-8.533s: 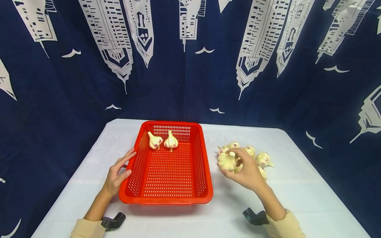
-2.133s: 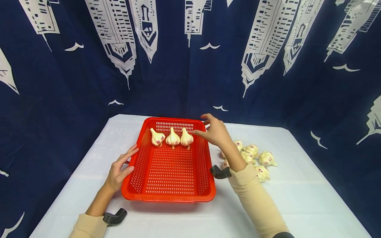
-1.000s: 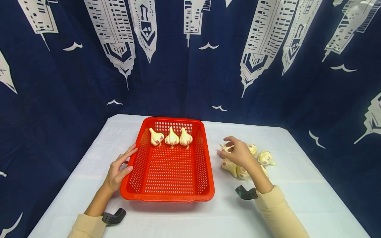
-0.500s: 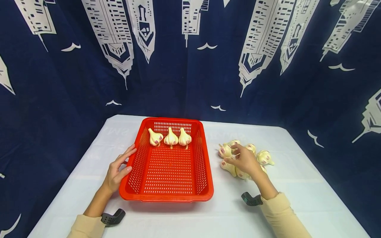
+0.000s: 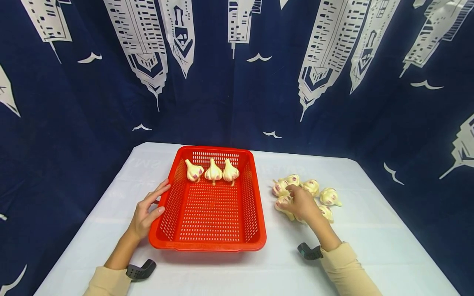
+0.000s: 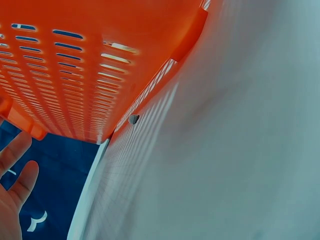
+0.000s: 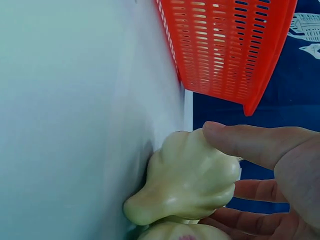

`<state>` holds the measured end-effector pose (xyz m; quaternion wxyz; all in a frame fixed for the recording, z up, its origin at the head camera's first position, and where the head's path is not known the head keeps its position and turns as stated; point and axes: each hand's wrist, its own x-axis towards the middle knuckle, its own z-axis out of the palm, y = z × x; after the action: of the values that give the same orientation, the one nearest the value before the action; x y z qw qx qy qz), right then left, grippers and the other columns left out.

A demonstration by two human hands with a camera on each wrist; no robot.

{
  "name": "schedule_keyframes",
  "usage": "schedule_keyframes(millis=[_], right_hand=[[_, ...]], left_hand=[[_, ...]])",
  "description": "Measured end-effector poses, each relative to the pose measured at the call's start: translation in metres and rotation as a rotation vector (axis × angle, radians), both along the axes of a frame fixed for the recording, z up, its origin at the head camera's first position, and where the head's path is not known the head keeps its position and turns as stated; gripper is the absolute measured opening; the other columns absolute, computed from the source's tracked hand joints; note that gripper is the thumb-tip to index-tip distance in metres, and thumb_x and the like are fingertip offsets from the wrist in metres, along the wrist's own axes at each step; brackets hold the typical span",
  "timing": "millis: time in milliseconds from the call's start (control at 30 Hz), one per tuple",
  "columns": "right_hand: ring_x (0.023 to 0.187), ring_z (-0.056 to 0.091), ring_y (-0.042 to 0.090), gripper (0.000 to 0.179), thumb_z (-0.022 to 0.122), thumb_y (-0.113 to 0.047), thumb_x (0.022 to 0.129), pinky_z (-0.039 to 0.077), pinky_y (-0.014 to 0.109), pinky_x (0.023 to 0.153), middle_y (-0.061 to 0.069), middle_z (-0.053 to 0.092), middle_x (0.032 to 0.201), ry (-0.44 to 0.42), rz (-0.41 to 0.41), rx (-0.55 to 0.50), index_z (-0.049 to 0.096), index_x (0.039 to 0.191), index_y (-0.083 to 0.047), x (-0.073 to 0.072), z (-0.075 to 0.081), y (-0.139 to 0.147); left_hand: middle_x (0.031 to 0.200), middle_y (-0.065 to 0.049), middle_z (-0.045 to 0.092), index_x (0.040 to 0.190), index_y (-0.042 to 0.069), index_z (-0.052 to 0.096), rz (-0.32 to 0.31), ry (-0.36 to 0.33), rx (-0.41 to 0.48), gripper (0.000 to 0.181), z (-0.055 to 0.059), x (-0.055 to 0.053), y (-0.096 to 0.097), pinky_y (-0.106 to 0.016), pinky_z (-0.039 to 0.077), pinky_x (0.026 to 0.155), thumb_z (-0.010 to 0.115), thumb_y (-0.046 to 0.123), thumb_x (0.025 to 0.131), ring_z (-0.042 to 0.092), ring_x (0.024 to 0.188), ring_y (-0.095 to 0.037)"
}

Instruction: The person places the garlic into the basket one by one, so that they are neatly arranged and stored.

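My left hand (image 5: 146, 213) rests with extended fingers against the left rim of a red perforated plastic basket (image 5: 207, 246). Along the basket's far side lie a left garlic bulb (image 5: 194, 171), a middle garlic bulb (image 5: 213, 171) and a right garlic bulb (image 5: 231, 172). Right of the basket, my right hand (image 5: 305, 202) is at a cluster of garlic bulbs on the table. Its thumb and fingers pinch the cluster's near-left garlic bulb (image 7: 187, 175), thumb on one side and fingers on the other. The hand partly hides the bulbs beneath it.
Several other garlic bulbs surround the right hand, including a far garlic bulb (image 5: 310, 187) and a right-hand garlic bulb (image 5: 329, 197). All stand on a white-covered table (image 5: 281, 263). A dark blue printed curtain (image 5: 237, 102) hangs behind it.
A third garlic bulb, earlier in my right hand, now lies in the basket. That hand has come back from the basket to the cluster and closed on another bulb. The left hand stays put.
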<state>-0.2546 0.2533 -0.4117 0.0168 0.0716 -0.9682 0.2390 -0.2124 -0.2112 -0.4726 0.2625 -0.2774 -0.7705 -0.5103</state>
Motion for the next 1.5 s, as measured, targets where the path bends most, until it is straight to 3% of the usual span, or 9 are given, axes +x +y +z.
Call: schedule_keyframes(millis=[467,767,1133,1500], right_hand=[[0.099,0.062,0.038,0.063,0.084,-0.023,0.077,0.05,0.052,0.084,0.024,0.066,0.109,0.069,0.021,0.019,0.058,0.125,0.009,0.002,-0.009,-0.004],[0.097,0.058,0.036,0.066,0.084,-0.024,0.075,0.048,0.051,0.082,0.023,0.062,0.11,0.121,-0.004,0.005,0.058,0.128,0.005,0.01,0.007,-0.007],[0.084,0.051,0.028,0.061,0.085,-0.022,0.072,0.044,0.04,0.071,0.019,0.052,0.108,0.27,0.007,-0.067,0.06,0.124,-0.001,0.016,0.018,-0.014],[0.092,0.059,0.034,0.054,0.085,-0.022,0.075,0.052,0.047,0.079,0.02,0.055,0.113,0.402,0.01,-0.159,0.065,0.12,-0.001,0.017,0.028,-0.022]], left_hand=[[0.148,-0.023,0.044,0.136,-0.006,0.054,-0.007,0.007,0.0,0.056,0.001,0.0,0.0,-0.023,0.04,0.081,0.05,0.004,0.081,0.051,0.11,-0.009],[0.148,-0.022,0.045,0.136,-0.005,0.055,-0.006,0.008,0.002,0.056,0.003,-0.001,0.0,-0.023,0.04,0.082,0.05,0.004,0.081,0.051,0.111,-0.008],[0.148,-0.022,0.045,0.136,-0.006,0.055,-0.007,0.0,0.002,0.056,0.002,0.0,0.001,-0.023,0.04,0.082,0.05,0.004,0.081,0.051,0.114,-0.008],[0.148,-0.022,0.044,0.137,-0.005,0.054,-0.013,0.0,0.003,0.056,0.001,-0.001,0.0,-0.023,0.04,0.082,0.05,0.004,0.081,0.051,0.117,-0.006]])
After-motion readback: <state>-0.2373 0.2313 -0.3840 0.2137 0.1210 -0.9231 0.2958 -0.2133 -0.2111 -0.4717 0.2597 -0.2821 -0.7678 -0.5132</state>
